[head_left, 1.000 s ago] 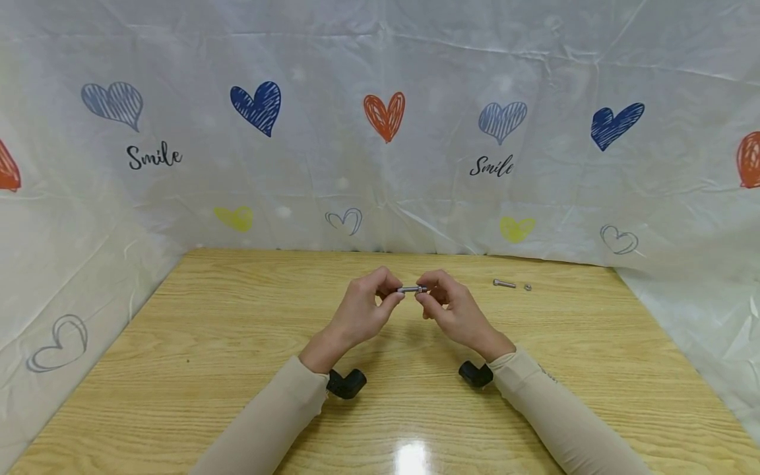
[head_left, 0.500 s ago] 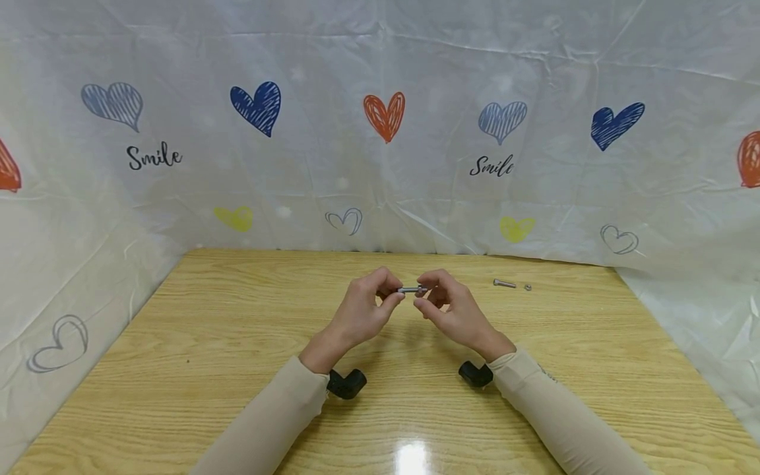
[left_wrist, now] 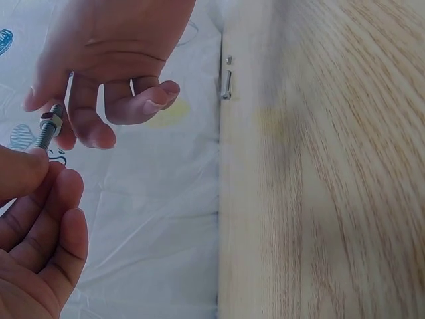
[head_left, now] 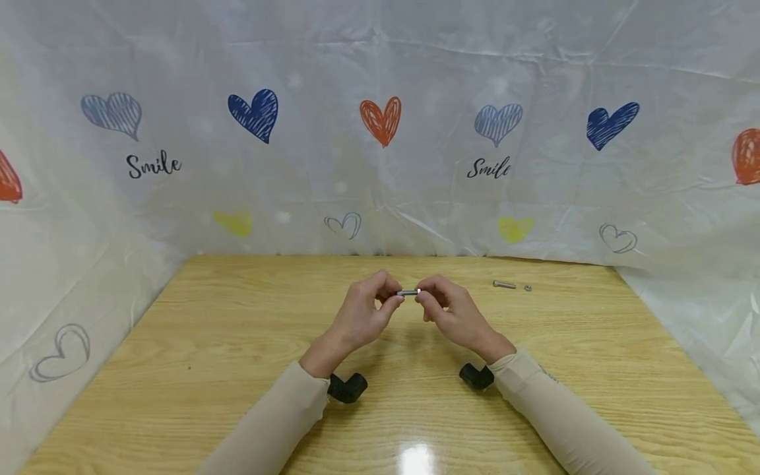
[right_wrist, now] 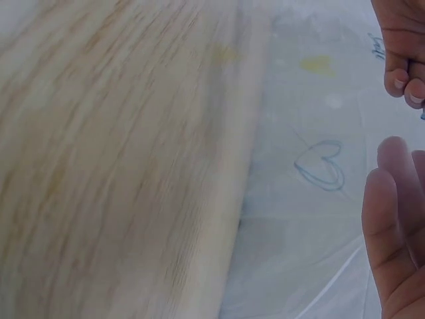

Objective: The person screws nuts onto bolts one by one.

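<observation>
A metal bolt (head_left: 408, 292) is held level between the two hands above the table. My left hand (head_left: 363, 313) pinches its left end between thumb and fingers, hiding that end. Near the other end, a hex nut (left_wrist: 51, 119) sits around the threads, with the bolt's tip showing past it in the left wrist view. Thumb and index finger of my right hand (head_left: 457, 316) close on the nut from either side, while its other fingers are loosely bent. In the right wrist view, the bolt lies almost wholly outside the picture.
A second bolt (head_left: 505, 284) lies toward the table's back right, and a loose nut (head_left: 528, 287) is just right of it. The wooden table (head_left: 237, 349) ends at a white cloth (head_left: 309, 171) printed with hearts. Black wrist cameras (head_left: 347, 388) hang under both sleeves.
Half a second ago the right thumb was spread away from the nut; now thumb and index finger are together at it again. The left hand keeps its pinch. The head view has tilted slightly.
</observation>
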### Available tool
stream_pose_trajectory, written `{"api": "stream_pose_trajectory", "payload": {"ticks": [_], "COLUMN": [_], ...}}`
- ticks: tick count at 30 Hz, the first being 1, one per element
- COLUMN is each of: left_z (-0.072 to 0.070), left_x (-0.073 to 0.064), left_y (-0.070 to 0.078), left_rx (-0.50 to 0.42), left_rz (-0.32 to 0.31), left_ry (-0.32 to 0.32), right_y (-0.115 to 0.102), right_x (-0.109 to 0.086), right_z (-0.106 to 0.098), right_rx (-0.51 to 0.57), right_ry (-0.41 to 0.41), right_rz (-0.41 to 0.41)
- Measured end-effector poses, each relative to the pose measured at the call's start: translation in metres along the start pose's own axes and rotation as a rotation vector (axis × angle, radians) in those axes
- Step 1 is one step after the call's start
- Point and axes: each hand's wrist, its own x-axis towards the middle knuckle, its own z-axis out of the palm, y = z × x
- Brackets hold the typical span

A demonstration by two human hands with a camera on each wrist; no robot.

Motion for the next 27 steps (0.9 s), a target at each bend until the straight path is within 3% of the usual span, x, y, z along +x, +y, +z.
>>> {"api": "stream_pose_trajectory", "payload": {"ticks": [4, 8, 14, 19, 27], "left_z": [0.0, 0.001, 0.001, 0.001, 0.001], "left_x": [-0.001, -0.001, 0.001, 0.001, 0.0], "left_y": [0.0, 0.0, -0.001, 0.0, -0.001], "left_rx": [0.006, 0.012, 0.013, 0.006, 0.005], "left_rz": [-0.011, -0.019, 0.003, 0.013, 0.01], "left_ry": [-0.004, -0.007, -0.001, 0.005, 0.003], "right_y": [-0.021, -0.027, -0.007, 0.012, 0.013], "right_x": [-0.002, -0.002, 0.0, 0.001, 0.0], "right_z": [-0.002, -0.003, 0.0, 0.0, -0.002], "right_rx": [-0.026, -0.022, -0.004, -0.002, 0.004], "right_ry": [-0.003, -0.001, 0.015, -0.006, -0.031], "right_rz": [0.0, -0.045, -0.099, -0.055, 0.004]}}
